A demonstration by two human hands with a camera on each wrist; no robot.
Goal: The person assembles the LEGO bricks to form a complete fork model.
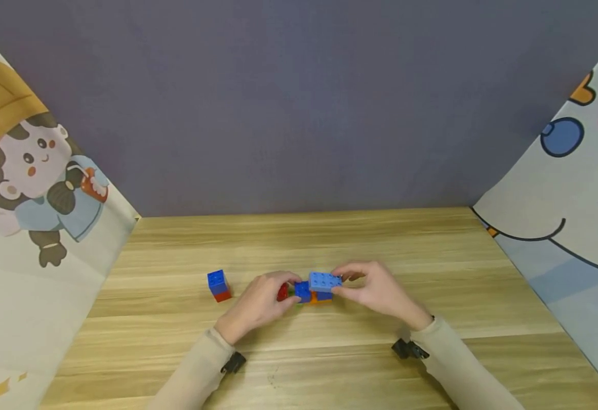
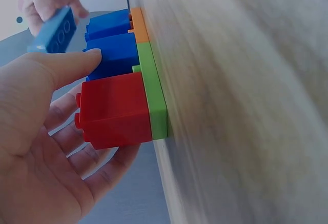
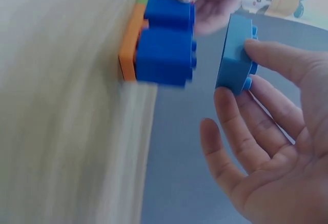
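Low on the table lies a built row of bricks: a green plate and an orange plate end to end, bearing a red brick and two dark blue bricks. My left hand grips the middle dark blue brick, thumb on its near side and fingers round the back. The other dark blue brick stands on the orange plate. Above them my right hand pinches a light blue brick by its right end, studs up, apart from the blue bricks below in the right wrist view.
Left of the row, a dark blue brick sits on a red brick as a small tower. The wooden table ends at a grey back panel, with cartoon-printed panels on both sides.
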